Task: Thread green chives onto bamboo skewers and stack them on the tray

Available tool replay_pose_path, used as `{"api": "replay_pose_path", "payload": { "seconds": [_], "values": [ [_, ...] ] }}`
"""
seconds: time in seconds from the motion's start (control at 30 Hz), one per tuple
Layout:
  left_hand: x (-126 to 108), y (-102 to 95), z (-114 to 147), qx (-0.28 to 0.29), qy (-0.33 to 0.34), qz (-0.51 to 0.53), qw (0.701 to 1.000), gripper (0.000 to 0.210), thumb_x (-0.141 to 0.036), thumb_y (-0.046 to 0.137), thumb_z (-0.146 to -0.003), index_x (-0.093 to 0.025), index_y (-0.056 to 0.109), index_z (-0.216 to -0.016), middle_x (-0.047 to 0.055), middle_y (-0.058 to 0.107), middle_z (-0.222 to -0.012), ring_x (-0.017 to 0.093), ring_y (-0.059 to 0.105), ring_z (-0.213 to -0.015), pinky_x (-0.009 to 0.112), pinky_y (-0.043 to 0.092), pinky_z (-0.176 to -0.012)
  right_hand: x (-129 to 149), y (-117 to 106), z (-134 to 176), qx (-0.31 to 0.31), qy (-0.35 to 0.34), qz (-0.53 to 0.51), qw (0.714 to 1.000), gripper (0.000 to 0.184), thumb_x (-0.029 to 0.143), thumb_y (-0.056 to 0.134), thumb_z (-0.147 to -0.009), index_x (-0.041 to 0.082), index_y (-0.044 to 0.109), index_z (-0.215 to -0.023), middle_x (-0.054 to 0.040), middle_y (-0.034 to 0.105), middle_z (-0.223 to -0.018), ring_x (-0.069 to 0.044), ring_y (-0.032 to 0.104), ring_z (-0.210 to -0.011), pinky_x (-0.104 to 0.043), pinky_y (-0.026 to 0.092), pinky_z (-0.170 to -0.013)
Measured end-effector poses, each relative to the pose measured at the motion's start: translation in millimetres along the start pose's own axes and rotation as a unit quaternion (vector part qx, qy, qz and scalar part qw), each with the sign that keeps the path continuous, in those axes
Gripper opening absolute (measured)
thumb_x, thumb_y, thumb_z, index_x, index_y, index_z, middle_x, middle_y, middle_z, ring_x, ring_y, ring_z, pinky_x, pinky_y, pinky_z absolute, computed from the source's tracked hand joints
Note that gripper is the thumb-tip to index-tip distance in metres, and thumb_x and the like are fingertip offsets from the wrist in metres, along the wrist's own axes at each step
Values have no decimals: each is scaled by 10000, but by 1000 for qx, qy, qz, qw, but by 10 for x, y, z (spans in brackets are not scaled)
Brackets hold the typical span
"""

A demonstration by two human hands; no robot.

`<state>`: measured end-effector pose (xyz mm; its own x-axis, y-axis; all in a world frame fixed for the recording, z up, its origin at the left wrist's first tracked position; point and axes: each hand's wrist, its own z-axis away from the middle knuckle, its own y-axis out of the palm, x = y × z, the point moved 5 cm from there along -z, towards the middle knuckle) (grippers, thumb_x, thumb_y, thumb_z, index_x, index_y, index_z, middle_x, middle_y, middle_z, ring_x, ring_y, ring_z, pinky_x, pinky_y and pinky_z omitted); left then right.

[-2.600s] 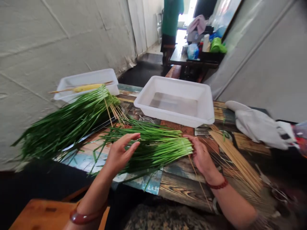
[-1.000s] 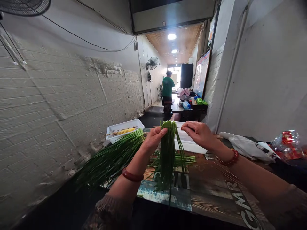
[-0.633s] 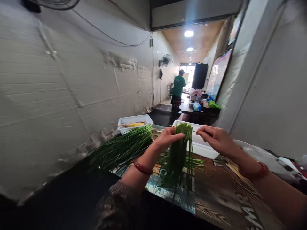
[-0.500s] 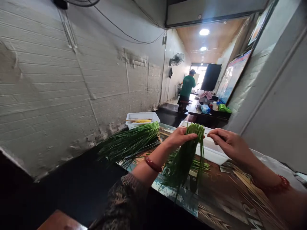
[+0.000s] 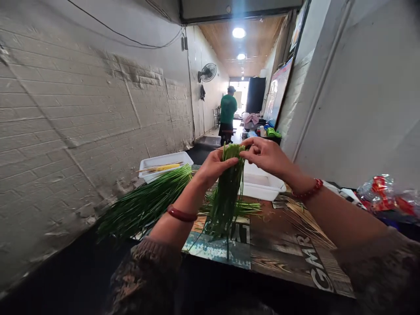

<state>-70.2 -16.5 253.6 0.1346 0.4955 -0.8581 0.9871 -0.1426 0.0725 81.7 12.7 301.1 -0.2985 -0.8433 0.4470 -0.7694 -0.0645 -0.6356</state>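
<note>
My left hand (image 5: 216, 167) is closed around a hanging bunch of green chives (image 5: 226, 192), its cut ends up and the long leaves dangling over the table. A thin skewer tip seems to stick out at the bunch's left side. The thumb and index finger of my right hand (image 5: 264, 155) pinch the top right edge of the same bunch; whether they also hold the skewer is hidden. More chives lie in a big pile (image 5: 147, 201) to the left, and a few short stalks (image 5: 251, 208) rest on the table behind the bunch.
A white tray (image 5: 179, 158) with skewers and something yellow stands at the back left. Behind my hands sits another white tray (image 5: 262, 192). Loose bamboo skewers (image 5: 310, 221) lie on the patterned table (image 5: 278, 249) at right. A person in green (image 5: 229, 109) stands farther back.
My right hand has moved in from beside the bunch, where it held a thin skewer, to the chives' top edge. The view has turned right.
</note>
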Motion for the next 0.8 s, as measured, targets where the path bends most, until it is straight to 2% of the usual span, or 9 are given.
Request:
{"api": "replay_pose_path", "payload": {
  "seconds": [0.07,0.17,0.37,0.47,0.53,0.6,0.67,0.73,0.8],
  "values": [
    [-71,13,-54,-2,16,0,1000,531,-241,804,-698,-154,636,-1195,62,705,-1030,157,640,-888,274,486,-825,5,-38,-91,-21,-8,-4,1000,211,317,648,-841,125,719,-893,29,591,-554,-97,513,-525,-245,363,-529],
    [-10,8,-63,23,-11,-17,1000,504,-236,825,-675,-121,658,-1137,81,712,-1011,165,642,-877,277,491,-813,-4,-180,-222,-62,-6,6,998,208,288,658,-819,112,717,-727,12,614,-573,-89,519,-546,-240,359,-531],
    [670,-127,192,33,-150,-47,987,337,-273,842,-643,-84,709,-889,66,722,-854,152,634,-752,281,499,-729,19,-785,-472,-166,31,24,985,221,269,656,-838,79,716,-743,-34,632,-589,-106,540,-564,-270,407,-571],
    [1026,-258,381,48,-213,-94,971,336,-222,851,-603,-112,726,-895,29,716,-793,133,618,-714,271,497,-733,24,-1031,-498,-187,45,55,980,289,275,623,-882,7,714,-823,-87,667,-664,-107,538,-633,-282,394,-604],
    [1124,-378,473,66,-234,-103,965,432,-169,854,-568,-133,730,-980,38,724,-822,153,633,-747,288,504,-741,7,-1106,-474,-187,51,71,979,322,274,593,-906,-24,706,-858,-101,676,-695,-104,534,-666,-283,381,-614],
    [1075,-515,505,73,-239,-103,963,596,-165,860,-547,-178,697,-1121,73,730,-959,189,654,-827,315,518,-743,-28,-1096,-438,-177,53,80,980,306,273,604,-895,-7,711,-832,-82,665,-664,-102,534,-646,-277,374,-603],
    [885,-622,455,56,-214,-92,971,766,-218,847,-604,-249,574,-1320,122,645,-1250,238,635,-1045,363,516,-846,-73,-1006,-411,-158,48,78,983,258,277,636,-860,48,721,-777,-42,641,-607,-99,528,-591,-268,372,-579],
    [577,-663,332,-5,-124,-68,990,815,-281,810,-694,-270,454,-1426,150,501,-1438,280,532,-1251,421,444,-1003,-109,-857,-409,-133,37,61,989,221,282,646,-836,99,721,-736,-10,623,-576,-94,517,-548,-259,366,-556],
    [309,-567,203,-36,-55,-70,995,770,-332,767,-761,-264,424,-1447,139,464,-1476,291,435,-1352,441,360,-1093,-120,-678,-431,-107,24,40,993,213,281,640,-826,120,714,-708,2,616,-569,-91,510,-533,-255,358,-545]
  ]
}}
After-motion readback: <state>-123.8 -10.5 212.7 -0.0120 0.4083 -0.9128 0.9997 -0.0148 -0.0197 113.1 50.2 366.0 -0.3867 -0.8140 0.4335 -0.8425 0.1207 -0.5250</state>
